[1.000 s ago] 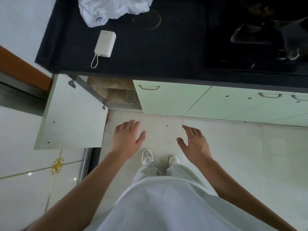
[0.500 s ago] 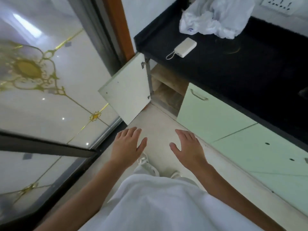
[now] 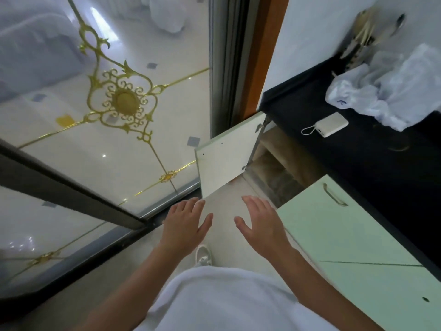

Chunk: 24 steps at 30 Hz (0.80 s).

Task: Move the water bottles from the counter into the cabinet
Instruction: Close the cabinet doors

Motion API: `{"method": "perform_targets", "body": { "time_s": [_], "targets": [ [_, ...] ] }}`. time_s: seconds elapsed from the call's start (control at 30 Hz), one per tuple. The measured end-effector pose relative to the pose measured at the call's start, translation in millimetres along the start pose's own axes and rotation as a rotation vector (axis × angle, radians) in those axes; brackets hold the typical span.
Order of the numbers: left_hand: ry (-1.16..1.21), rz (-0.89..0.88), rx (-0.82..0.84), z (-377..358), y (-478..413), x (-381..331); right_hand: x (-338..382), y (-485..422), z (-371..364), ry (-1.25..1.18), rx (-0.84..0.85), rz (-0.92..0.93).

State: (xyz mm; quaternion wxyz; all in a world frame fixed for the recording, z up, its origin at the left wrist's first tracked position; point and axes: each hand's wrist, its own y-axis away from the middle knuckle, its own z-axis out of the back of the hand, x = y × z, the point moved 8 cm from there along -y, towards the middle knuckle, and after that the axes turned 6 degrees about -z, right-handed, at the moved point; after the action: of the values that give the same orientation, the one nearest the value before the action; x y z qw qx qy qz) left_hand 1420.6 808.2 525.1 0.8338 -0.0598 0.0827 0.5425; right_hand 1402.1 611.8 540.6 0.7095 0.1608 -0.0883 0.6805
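No water bottle shows in this view. The cabinet (image 3: 274, 163) under the black counter (image 3: 372, 163) stands with its white door (image 3: 226, 158) swung wide to the left, and its brown interior looks dim. My left hand (image 3: 185, 224) and my right hand (image 3: 261, 225) hover side by side over the floor, below the open door, fingers spread and palms down. Neither hand holds anything or touches the door.
A white power bank (image 3: 330, 124) and a crumpled plastic bag (image 3: 391, 94) lie on the counter. Pale green closed cabinet doors (image 3: 346, 235) run along the right. A glass sliding door with gold ornament (image 3: 124, 101) fills the left. One white shoe (image 3: 204, 255) shows on the floor.
My view has swung left, bringing the glass door into frame and pushing the counter to the right. Both hands stay open in the same pose.
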Motion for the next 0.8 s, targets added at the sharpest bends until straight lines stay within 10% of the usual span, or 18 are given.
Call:
{"method": "perform_targets", "body": {
  "time_s": [0.43,0.8],
  "targets": [
    [0.021,-0.250,0.033,0.2,-121.2,21.2,-53.6,-35.5,-0.5,-0.047,0.019,-0.318],
    [0.079,-0.079,0.143,2.6,-193.5,82.3,-26.7,-178.6,-26.2,-0.166,0.097,-0.222]
  ]
}}
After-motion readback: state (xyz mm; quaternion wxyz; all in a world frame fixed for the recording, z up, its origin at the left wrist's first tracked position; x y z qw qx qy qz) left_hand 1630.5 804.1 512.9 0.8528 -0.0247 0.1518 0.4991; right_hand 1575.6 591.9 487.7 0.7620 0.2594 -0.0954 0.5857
